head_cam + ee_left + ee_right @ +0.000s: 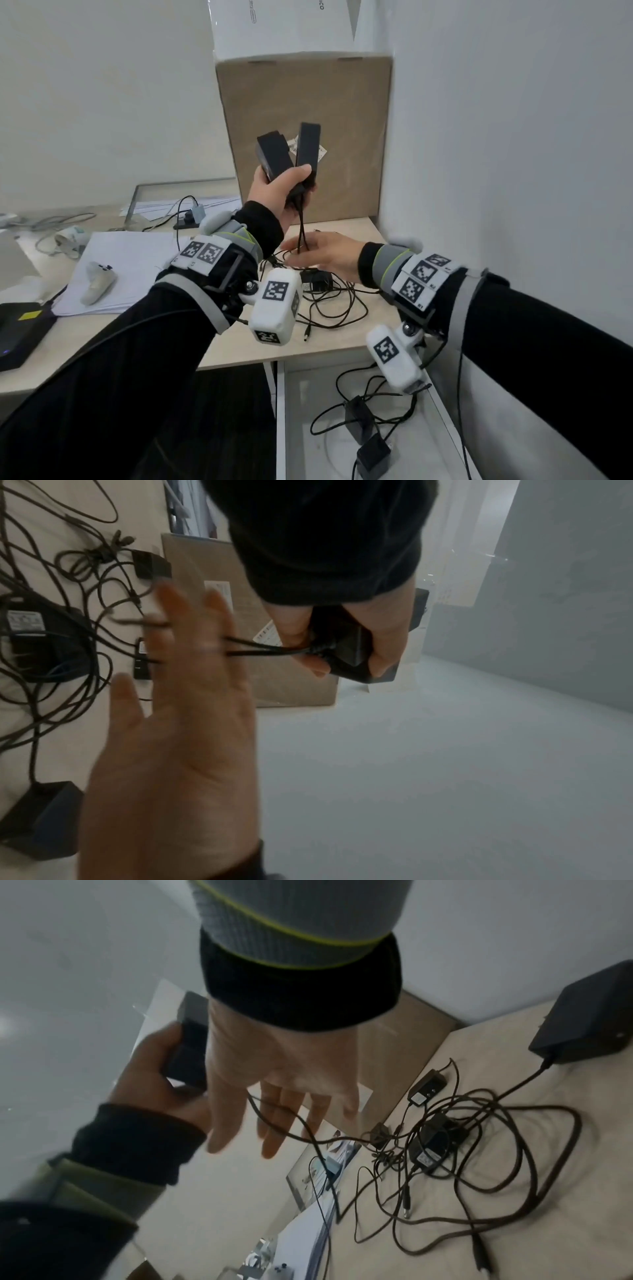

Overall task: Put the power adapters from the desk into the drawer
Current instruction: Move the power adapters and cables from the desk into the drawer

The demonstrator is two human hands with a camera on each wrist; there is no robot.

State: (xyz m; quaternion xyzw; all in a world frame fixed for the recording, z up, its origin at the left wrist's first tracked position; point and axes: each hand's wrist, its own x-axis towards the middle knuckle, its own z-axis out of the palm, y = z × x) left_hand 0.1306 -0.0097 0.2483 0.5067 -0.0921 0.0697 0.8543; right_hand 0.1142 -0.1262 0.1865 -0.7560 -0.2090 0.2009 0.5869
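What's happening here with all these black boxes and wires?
A person is clearing power adapters off a desk. The left hand holds two adapters up, their cords trailing down past the open right hand. More adapters sit tangled on the desk, and two already lie in the open drawer below.

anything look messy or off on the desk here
Yes: the thin black cords lie in one tangled heap on the light wooden desk, knotted around a small black power adapter. The cords of the two black adapter bricks gripped by the left hand trail into that heap, across the open right hand.
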